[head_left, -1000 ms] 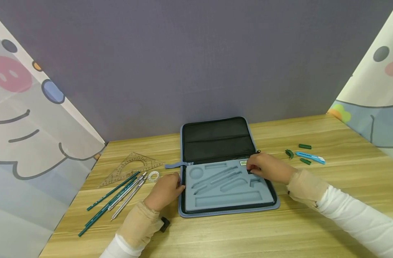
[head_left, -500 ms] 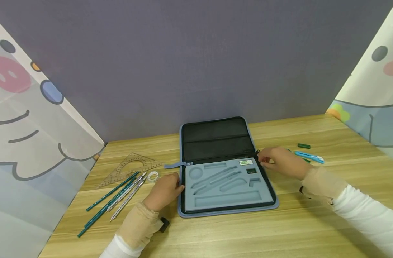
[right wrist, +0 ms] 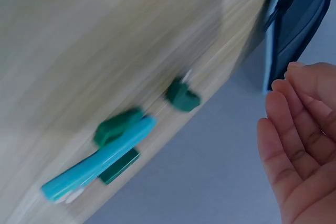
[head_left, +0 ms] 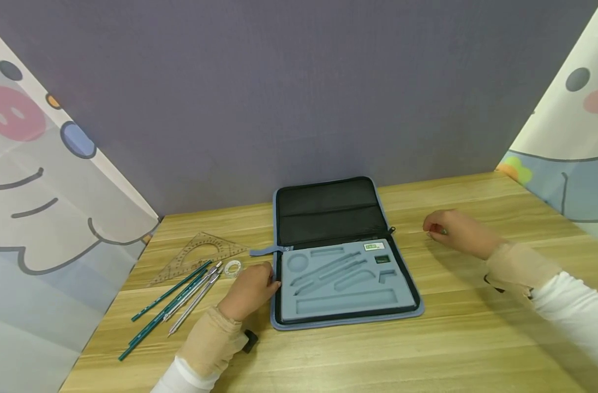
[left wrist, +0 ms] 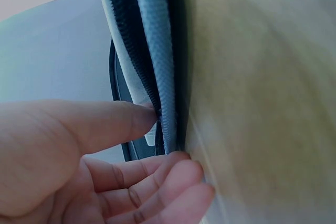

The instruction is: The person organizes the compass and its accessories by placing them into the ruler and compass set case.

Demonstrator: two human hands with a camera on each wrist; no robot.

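Your left hand (head_left: 249, 290) pinches edge of case (head_left: 328, 229); right hand (head_left: 460, 232), fingers loosely curled, hovers near green piece (right wrist: 182, 98), blue cutter (right wrist: 100, 159).

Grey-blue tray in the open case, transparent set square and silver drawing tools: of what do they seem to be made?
Tray: matte, probably moulded plastic or foam, judging by its dull surface and shaped recesses.
Set square: likely clear, smooth plastic; the tabletop shows through.
Silver drawing tools: probably metal or metal-coated, from their shine.

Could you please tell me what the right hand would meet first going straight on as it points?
The right hand would probably first meet the right edge of the open case lid, though its height is unclear; it might pass above.
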